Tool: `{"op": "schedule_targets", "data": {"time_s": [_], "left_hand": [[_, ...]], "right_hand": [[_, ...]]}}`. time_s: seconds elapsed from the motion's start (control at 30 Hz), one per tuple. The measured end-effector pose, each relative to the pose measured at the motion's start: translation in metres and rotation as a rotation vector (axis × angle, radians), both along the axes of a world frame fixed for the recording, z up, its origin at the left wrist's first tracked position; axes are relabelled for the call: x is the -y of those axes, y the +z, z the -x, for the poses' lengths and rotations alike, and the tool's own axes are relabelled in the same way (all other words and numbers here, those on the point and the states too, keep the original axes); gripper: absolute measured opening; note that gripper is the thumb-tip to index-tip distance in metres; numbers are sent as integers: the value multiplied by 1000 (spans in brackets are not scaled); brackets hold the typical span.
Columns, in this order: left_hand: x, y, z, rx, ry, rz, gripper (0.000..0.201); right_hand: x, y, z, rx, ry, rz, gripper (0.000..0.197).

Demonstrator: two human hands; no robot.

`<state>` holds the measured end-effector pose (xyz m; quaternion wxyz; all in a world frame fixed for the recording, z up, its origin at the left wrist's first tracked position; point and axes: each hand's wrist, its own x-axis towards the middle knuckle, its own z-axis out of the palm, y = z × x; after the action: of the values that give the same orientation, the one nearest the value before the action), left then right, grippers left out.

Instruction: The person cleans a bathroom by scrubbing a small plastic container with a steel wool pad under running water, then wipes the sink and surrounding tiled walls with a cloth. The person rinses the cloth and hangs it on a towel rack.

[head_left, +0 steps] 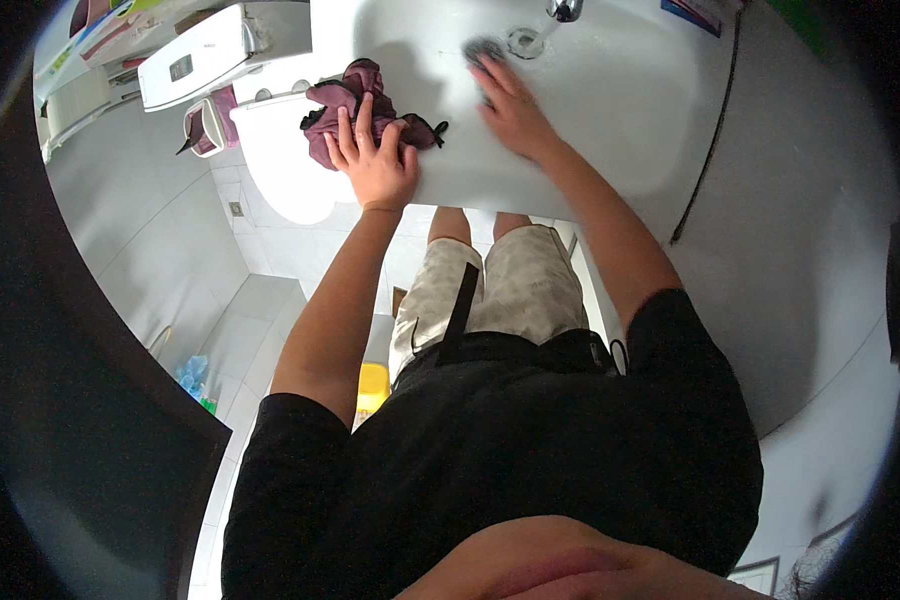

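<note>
My left hand point(373, 160) lies with its fingers spread over a crumpled purple cloth point(362, 78). The cloth has dark trim and a thin dark cord end, and it rests on the left side of the white washbasin point(590, 130). Inside the basin, my right hand point(515, 112) presses a dark grey scrubber point(483, 48) under its fingertips, just left of the drain point(523, 42). Motion blurs that hand, and the scrubber's exact kind is hard to make out; it looks like steel wool. A chrome tap point(564, 10) stands beyond the drain.
Left of the basin is a white toilet point(275, 165) with a white lidded tank or box point(195, 65) behind it. A small bin point(206, 130) stands beside it. A dark cord or seam point(715, 140) runs along the basin's right side. Something yellow point(372, 388) sits low, beside my left arm.
</note>
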<state>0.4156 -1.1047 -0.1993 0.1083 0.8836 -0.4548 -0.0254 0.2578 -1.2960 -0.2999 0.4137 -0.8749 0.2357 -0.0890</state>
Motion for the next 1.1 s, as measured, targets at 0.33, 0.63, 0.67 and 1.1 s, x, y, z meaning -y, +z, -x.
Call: {"op": "schedule_targets", "data": {"time_s": [0.33, 0.63, 0.67, 1.1], "left_hand": [[1, 6, 1, 2, -8, 5, 21], [5, 16, 6, 14, -42, 33, 21], [2, 14, 6, 11, -38, 29, 21], [2, 13, 5, 9, -42, -1, 26]], "right_hand": [[-29, 26, -12, 104, 224, 4, 46], [37, 55, 110, -594, -333, 520, 65], [24, 35, 93, -525, -351, 430, 68], [-47, 65, 40, -417, -205, 60, 38]]}}
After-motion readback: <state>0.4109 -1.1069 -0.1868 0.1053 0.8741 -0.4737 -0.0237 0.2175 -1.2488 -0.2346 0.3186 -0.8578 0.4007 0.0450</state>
